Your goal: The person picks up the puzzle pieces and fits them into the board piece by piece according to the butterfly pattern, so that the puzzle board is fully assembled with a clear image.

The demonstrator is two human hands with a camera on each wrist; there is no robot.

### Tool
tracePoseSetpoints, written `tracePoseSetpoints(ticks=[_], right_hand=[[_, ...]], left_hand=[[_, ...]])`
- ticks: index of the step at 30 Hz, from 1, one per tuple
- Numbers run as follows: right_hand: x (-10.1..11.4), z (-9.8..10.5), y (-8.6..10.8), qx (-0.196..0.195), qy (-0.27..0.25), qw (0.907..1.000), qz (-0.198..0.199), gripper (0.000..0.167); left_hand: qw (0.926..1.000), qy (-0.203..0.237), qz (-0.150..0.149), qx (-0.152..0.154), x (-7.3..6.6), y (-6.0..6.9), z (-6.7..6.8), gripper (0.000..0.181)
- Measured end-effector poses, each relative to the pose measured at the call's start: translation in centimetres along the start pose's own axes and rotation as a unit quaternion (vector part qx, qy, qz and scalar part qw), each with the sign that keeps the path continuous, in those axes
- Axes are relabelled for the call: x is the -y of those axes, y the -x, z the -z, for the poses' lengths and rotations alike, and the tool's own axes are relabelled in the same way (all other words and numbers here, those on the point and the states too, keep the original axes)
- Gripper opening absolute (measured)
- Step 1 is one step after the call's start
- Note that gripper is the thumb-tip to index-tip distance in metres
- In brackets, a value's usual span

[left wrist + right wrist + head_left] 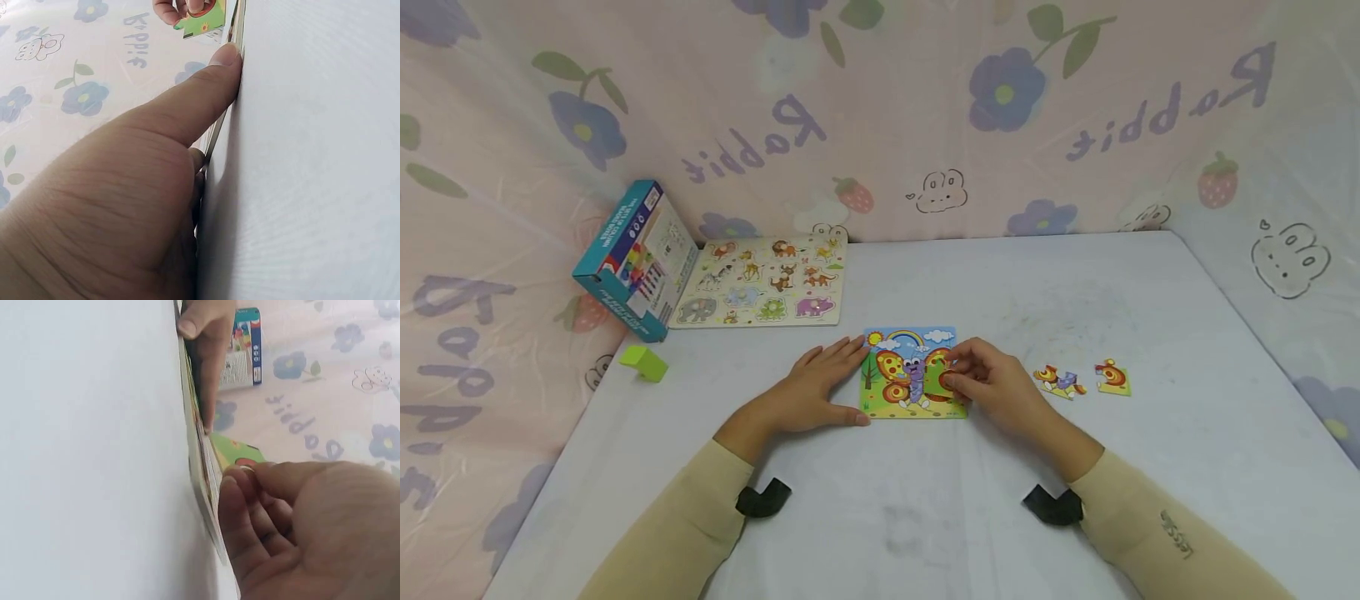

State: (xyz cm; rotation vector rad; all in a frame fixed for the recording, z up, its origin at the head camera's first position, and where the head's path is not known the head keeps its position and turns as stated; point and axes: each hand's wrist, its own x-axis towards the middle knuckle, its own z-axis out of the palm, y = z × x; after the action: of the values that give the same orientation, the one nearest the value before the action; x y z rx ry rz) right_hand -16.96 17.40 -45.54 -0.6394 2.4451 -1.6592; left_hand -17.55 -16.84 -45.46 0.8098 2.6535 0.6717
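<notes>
Tan sleeves [666, 512] are nearest, below the butterfly board [917, 412]. Far left of the board, and behind it, stands a blue box [625, 237]; a green block [644, 364] is left of it too. Behind the board, to its left, lies an animal puzzle [752, 292]. On the board's left edge, the left hand [812, 387] has straight fingers and its thumb spread wide. Over the board's right part, the right hand [1003, 387] pinches a green piece [231, 449], tipped up. I can't tell if it touches. It seems best to hold the board still, line the piece's edges up, then lower it flat and gently. Right of the board lie two loose pieces [1114, 379].
</notes>
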Motion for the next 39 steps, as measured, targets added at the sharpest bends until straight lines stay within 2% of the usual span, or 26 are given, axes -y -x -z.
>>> tracePoseSetpoints(ticks=[7,18,27,33,39], right_hand=[[0.4,-1.9,-0.3,-0.003,0.002,0.9999,0.013,0.009],[1.2,-4.6,-1.1,0.019,-0.006,0.9990,0.039,0.007],[1.6,-6.0,-1.7,0.023,0.042,0.9969,0.062,0.005],[1.8,-6.3,-1.8,0.024,0.054,0.9967,0.055,0.007],[1.9,-6.4,-1.8,0.021,0.088,0.9946,0.050,0.014]], left_hand=[[1.0000,-0.003,-0.001,-0.001,0.1,0.1,0.0,0.113],[1.0000,-0.002,-0.007,-0.006,0.0,0.2,0.0,0.112],[1.0000,0.002,-0.008,-0.005,0.0,0.1,0.1,0.113],[1.0000,-0.003,-0.004,-0.003,0.1,0.0,0.0,0.112],[0.9999,0.001,-0.010,-0.007,0.0,0.1,0.1,0.112]])
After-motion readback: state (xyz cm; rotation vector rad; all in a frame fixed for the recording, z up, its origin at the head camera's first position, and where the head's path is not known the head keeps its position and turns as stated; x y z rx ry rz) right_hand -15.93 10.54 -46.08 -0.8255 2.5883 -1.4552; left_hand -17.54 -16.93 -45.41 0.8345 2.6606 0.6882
